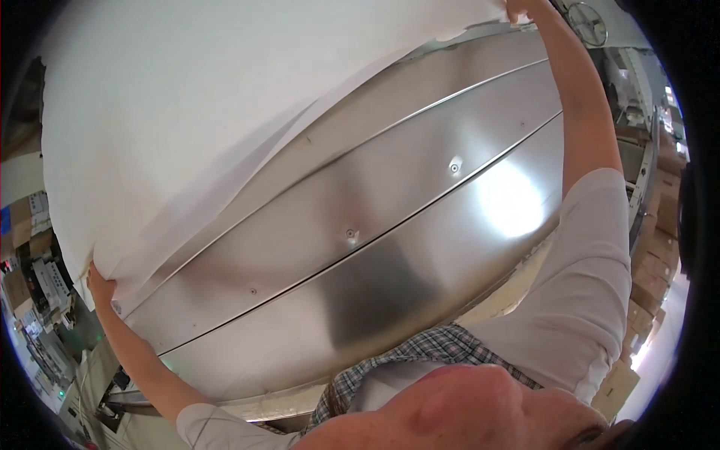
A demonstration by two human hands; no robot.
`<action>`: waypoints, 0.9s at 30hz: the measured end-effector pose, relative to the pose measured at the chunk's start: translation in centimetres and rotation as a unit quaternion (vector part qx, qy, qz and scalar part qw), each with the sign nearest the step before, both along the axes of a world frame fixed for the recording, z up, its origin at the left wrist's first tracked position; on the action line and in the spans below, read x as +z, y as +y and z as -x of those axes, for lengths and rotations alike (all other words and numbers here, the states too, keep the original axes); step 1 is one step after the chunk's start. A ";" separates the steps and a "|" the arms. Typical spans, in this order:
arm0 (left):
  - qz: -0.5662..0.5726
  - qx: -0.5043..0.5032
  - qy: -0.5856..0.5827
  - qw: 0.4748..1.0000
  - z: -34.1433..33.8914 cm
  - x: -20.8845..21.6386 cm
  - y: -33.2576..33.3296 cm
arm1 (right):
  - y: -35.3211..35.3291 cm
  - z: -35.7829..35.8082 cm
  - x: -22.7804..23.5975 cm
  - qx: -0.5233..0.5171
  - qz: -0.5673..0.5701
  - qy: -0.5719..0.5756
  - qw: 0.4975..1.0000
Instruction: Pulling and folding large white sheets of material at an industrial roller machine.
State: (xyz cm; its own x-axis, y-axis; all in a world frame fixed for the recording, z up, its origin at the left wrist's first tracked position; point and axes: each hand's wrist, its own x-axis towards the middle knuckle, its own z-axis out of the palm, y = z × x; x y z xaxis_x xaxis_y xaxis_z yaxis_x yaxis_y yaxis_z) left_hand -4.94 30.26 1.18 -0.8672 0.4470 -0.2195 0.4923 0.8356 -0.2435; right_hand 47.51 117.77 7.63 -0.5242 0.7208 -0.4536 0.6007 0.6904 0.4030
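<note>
Both hands were on it! The left hand (101,286) had its fingers closed on a near corner of the white sheet (187,112); the right hand (525,9), at the picture's top edge, gripped the other end, fingers curled in. The sheet spread across the far side of the shiny metal table (405,225), its near edge rippling. Uneven pulling risked a crease there, and a raised screw (454,168) looked able to snag it.
</note>
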 end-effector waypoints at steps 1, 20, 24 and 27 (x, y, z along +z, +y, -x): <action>0.004 0.000 -0.001 1.000 -0.2 0.0 0.0 | -0.2 0.1 0.0 -0.003 -0.005 0.006 1.000; -0.036 -0.036 -0.008 0.999 0.3 -1.0 -1.2 | -3.1 -5.3 -1.4 0.098 0.035 0.147 0.984; -0.042 -0.041 -0.004 0.998 0.5 -1.0 -2.1 | -2.7 -5.6 -1.9 0.107 0.051 0.194 0.974; -0.037 -0.048 -0.008 0.998 1.5 -1.2 -2.9 | 1.0 -6.8 -4.9 0.255 0.271 0.379 0.848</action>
State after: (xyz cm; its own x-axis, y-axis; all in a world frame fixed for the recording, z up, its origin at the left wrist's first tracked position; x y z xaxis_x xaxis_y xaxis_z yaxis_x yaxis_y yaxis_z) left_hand -6.43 27.34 -0.06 -0.8163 0.5433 -0.1965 0.5743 0.7998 -0.1746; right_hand 54.33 118.72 2.76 -0.9935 0.1064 -0.0397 0.1132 0.8988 -0.4235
